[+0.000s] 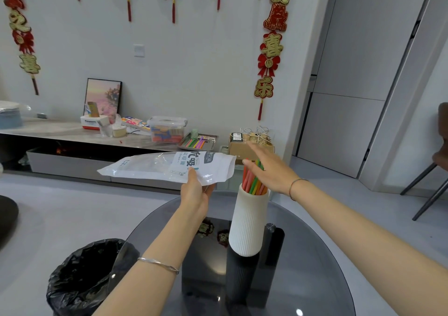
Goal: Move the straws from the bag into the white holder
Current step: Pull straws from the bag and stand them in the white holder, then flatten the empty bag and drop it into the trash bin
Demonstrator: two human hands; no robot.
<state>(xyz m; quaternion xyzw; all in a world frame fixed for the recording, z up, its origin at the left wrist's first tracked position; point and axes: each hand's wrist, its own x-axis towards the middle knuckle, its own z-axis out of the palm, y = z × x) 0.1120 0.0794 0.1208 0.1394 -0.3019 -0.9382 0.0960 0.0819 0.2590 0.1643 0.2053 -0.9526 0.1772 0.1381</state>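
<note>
A white ribbed holder (247,223) stands upright on the round dark glass table (315,267). Several coloured straws (253,182) stick out of its top, in red, green, yellow and orange. My right hand (269,167) is flat with straight fingers, resting against the tops of the straws from the right. My left hand (195,189) pinches the near edge of the white plastic bag (167,166), held level in the air left of the holder. The bag looks flat and I see no straws in it.
A bin lined with a black bag (89,277) stands at the table's left edge. A low cabinet (72,133) along the wall carries boxes, a clear tub and a tray of more straws (197,142). A chair (434,165) stands at the right.
</note>
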